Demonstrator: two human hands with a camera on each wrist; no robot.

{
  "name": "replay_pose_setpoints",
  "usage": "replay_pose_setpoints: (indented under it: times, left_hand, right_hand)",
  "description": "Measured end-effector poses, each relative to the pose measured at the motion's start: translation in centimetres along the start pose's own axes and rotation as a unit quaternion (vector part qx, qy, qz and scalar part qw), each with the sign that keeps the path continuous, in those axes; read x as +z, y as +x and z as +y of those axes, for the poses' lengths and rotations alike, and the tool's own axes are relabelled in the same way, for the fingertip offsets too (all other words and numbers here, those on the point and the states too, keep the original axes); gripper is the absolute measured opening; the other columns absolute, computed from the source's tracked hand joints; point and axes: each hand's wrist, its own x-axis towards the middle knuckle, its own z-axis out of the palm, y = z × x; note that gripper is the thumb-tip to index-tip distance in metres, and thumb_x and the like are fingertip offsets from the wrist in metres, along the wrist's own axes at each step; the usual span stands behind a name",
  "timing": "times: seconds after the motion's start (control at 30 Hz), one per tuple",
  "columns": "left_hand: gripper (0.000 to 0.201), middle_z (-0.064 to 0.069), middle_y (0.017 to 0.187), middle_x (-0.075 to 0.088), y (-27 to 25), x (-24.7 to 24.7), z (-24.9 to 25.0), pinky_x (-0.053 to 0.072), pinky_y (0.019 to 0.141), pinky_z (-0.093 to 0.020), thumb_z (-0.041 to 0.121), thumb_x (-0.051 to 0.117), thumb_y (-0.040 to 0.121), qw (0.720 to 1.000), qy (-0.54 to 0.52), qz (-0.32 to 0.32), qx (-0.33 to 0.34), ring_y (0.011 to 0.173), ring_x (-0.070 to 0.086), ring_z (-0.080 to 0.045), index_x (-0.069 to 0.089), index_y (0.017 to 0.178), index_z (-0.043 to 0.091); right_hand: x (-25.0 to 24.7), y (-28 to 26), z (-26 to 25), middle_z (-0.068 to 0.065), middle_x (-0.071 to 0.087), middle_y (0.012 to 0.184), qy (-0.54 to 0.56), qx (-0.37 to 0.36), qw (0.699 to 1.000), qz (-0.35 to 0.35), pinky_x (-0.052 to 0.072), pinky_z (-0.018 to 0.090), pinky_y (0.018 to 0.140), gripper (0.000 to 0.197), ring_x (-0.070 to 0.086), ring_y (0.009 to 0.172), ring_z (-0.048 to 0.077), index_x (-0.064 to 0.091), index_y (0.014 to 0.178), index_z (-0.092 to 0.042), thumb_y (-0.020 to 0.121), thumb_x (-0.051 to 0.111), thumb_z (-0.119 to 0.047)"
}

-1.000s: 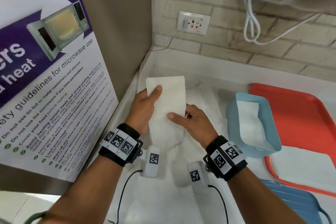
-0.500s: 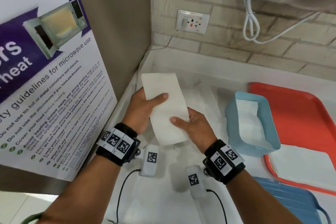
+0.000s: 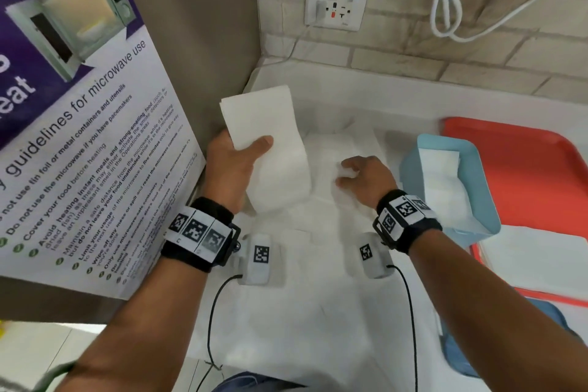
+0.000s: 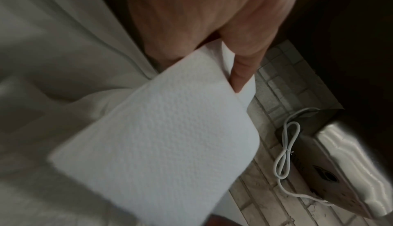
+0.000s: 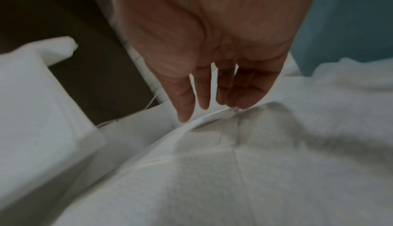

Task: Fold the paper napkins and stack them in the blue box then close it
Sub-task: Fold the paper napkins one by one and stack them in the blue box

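My left hand (image 3: 237,156) holds up a folded white napkin (image 3: 270,153) over the counter's back left corner, thumb on top. The left wrist view shows the same napkin (image 4: 161,145) pinched between thumb and fingers (image 4: 240,78). My right hand (image 3: 359,175) is off that napkin and lies to its right, on the loose napkins (image 3: 331,149) spread on the counter. In the right wrist view its straight fingers (image 5: 204,93) touch a napkin edge (image 5: 212,120). The blue box (image 3: 410,169) stands open just right of that hand, with folded napkins (image 3: 442,181) inside.
A red tray (image 3: 525,162) lies behind and right of the box, with a white sheet (image 3: 534,264) on its near part. The blue lid (image 3: 461,356) is at the lower right. A microwave poster (image 3: 79,137) borders the left, and a brick wall with a socket (image 3: 335,8) runs behind.
My right hand has let go of the folded napkin and moved right, down onto the loose napkins. The left hand keeps the napkin, lifted slightly left.
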Motion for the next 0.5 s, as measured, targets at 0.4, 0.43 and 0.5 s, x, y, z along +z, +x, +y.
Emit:
replay_pose_setpoints:
  times: [0.4,0.43,0.5]
  left_hand:
    - [0.022,0.016,0.091,0.078,0.1,-0.5,0.4,0.059,0.083,-0.028,0.003,0.073,0.092,0.999,0.044,0.025,0.014,0.09,0.074,-0.004,0.07,0.099,0.024]
    - [0.022,0.015,0.092,0.079,0.1,-0.7,0.3,0.059,0.083,-0.028,0.003,0.073,0.092,0.998,0.045,0.028,0.012,0.091,0.074,-0.006,0.071,0.099,0.024]
    - [0.021,0.011,0.096,0.079,0.0,-0.8,0.1,0.059,0.088,-0.034,0.004,0.074,0.092,0.998,0.048,0.031,0.005,0.096,0.075,-0.011,0.072,0.1,0.023]
  right_hand:
    - [0.2,2.9,-3.0,-0.001,0.049,0.14,-0.176,-0.019,0.982,-0.066,0.037,0.049,0.107,0.081,0.036,0.134,0.029,0.049,0.138,-0.035,0.07,0.077,-0.068]
    - [0.1,3.0,-3.0,-0.001,0.051,0.136,-0.167,-0.024,0.984,-0.06,0.038,0.048,0.105,0.074,0.039,0.131,0.029,0.053,0.133,-0.034,0.071,0.076,-0.067]
    - [0.0,3.3,-3.0,-0.002,0.056,0.131,-0.129,-0.024,0.989,-0.066,0.041,0.044,0.1,0.057,0.047,0.124,0.027,0.057,0.119,-0.032,0.075,0.076,-0.064]
